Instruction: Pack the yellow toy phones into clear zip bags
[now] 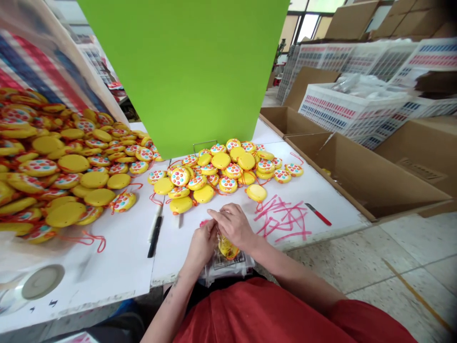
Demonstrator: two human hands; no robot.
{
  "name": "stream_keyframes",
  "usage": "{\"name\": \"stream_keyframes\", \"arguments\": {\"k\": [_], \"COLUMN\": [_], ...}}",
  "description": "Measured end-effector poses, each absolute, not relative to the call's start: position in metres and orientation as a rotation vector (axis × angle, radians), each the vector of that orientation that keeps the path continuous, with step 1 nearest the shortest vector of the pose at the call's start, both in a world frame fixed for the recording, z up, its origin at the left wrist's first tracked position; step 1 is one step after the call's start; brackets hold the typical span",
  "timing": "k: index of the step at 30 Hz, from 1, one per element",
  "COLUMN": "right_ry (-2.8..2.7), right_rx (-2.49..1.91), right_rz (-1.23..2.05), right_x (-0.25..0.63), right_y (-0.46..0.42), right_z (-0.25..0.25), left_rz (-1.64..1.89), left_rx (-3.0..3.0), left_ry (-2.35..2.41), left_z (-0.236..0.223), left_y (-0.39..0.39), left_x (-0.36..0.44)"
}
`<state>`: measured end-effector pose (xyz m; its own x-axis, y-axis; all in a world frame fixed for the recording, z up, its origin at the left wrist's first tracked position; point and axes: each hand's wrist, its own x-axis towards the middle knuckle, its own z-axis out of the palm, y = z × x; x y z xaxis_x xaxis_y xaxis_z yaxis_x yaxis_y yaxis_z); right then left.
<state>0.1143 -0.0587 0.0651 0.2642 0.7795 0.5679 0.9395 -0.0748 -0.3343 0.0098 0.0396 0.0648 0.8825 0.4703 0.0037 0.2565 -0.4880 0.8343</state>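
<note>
Both my hands meet at the near edge of the white table (117, 257). My left hand (203, 243) and my right hand (233, 226) are closed together around a yellow round toy (227, 248) in a clear plastic bag. Under them lies a stack of clear bags (228, 267) at the table's edge. Just beyond my hands sits a pile of yellow round toys with coloured dots (221, 171), with red cords trailing from some of them.
A much larger heap of the same toys (60, 166) fills the left. A black pen (154, 236) and a red-handled cutter (318, 215) lie on the table. A green board (189, 71) stands behind. Open cardboard boxes (364, 176) and white crates (350, 112) are at right.
</note>
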Motion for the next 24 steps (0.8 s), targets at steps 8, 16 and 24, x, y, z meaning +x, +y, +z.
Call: {"name": "stream_keyframes", "arguments": {"k": [8,16,24], "right_ry": [-0.792,-0.359,-0.083], "right_rx": [-2.271,-2.463,-2.577], "right_rz": [-0.039,-0.017,-0.417], "right_x": [0.201,0.310,0.318], "right_y": [-0.102,-0.194,-0.210], "right_z": [0.043,0.018,0.030], "left_rz": [0.275,0.250,0.188], "left_rx": [1.791,1.233,1.180], "left_ry": [0.601,0.665,0.647], "left_z": [0.033,0.014,0.019], "left_y": [0.051,0.068,0.067], "left_x": [0.011,0.007,0.006]}}
